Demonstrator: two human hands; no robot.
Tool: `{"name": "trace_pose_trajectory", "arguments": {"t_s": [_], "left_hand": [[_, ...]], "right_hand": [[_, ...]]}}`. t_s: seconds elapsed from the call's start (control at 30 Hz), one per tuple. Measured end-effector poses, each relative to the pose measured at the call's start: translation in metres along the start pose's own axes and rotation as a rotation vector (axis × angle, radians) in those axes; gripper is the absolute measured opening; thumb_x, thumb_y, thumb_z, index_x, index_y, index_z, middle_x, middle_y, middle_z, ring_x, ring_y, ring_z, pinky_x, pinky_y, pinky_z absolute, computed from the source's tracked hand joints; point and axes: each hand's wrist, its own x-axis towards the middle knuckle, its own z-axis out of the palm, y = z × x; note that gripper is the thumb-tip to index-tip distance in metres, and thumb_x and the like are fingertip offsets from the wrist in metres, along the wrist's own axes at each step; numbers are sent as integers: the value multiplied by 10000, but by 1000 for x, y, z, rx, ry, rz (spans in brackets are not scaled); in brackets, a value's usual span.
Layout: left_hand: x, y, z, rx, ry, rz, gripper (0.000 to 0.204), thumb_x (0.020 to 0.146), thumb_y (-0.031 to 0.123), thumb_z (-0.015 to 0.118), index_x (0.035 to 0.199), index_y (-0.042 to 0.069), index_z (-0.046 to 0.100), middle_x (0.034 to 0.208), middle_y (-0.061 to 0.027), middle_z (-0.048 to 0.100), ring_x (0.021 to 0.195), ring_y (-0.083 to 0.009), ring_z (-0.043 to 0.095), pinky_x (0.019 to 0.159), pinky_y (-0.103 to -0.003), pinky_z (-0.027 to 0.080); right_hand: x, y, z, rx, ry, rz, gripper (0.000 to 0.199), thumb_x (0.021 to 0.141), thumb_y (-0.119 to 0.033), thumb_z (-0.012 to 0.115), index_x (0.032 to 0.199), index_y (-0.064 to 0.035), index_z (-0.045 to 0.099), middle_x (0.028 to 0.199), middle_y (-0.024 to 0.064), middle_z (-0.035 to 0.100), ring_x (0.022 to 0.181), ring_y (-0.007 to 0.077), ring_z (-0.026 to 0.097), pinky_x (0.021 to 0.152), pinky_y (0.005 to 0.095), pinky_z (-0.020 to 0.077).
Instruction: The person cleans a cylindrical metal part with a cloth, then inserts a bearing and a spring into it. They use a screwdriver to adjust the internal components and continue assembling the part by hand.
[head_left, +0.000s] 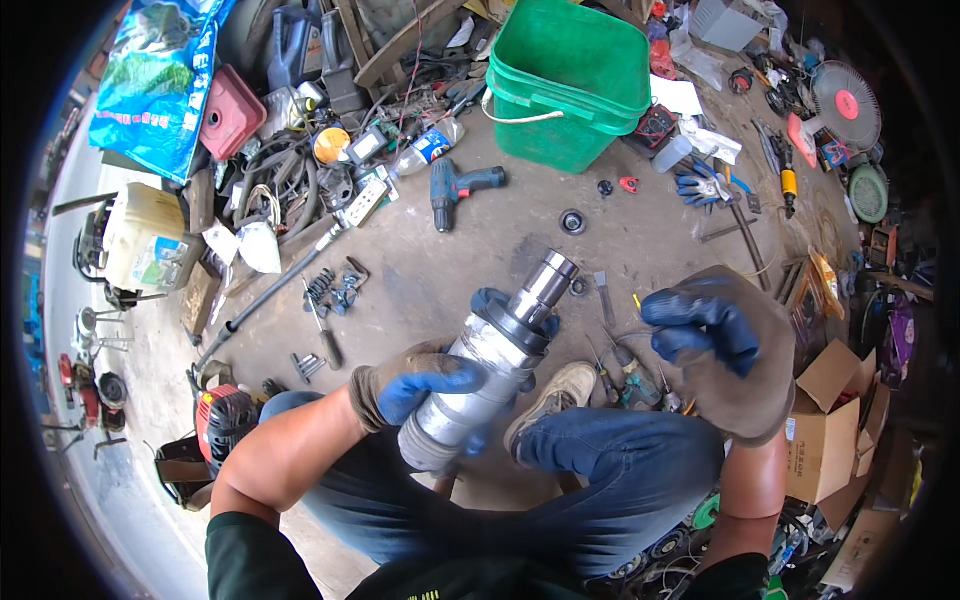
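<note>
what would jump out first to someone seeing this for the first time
At centre, the gloved left hand grips a silver metal cylinder with a dark collar and stepped shaft, tilted up and to the right over the person's lap. The right hand, in a brown and blue glove, hangs open beside it, holding nothing. Behind, a bright green bucket stands out on the cluttered concrete floor, with a blue cordless drill to its lower left.
</note>
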Motion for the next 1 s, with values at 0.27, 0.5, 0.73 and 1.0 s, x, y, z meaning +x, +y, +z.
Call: {"name": "trace_pose_trajectory", "arguments": {"t_s": [0.27, 0.5, 0.73, 1.0], "left_hand": [[-17, -14, -11, 91, -126, -131, 848, 795, 406, 811, 1413, -58, 461, 1119, -254, 662, 927, -344, 714, 797, -464, 607], [-18, -24, -17, -57, -215, -268, 791, 832, 405, 764, 1397, -63, 468, 1024, -261, 664, 820, -377, 725, 763, -486, 611], [-11, -31, -24, -90, -239, -343, 827, 819, 426, 770, 1393, -86, 464, 1003, -252, 667, 829, -382, 731, 720, -480, 622], [-5, -32, -21, -51, -201, -351, 837, 816, 457, 765, 1378, -92, 480, 1008, -252, 668, 809, -375, 733, 708, -466, 626]], "right_hand": [[-2, -27, 32, -538, -75, -457, 399, 681, -125, 788, 1076, -112, 727, 1006, 92, 649, 834, 288, 667, 699, 407, 523], [-10, -26, 39, -721, -199, -516, 326, 724, -145, 702, 1049, -145, 730, 1047, 76, 653, 888, 268, 654, 718, 399, 510], [-14, -13, 45, -772, -160, -592, 340, 673, -95, 744, 1008, -155, 751, 973, 86, 649, 807, 271, 651, 684, 411, 513], [-15, -19, 44, -859, -242, -529, 329, 672, -138, 753, 997, -188, 755, 978, 71, 646, 846, 262, 640, 713, 410, 498]]}}
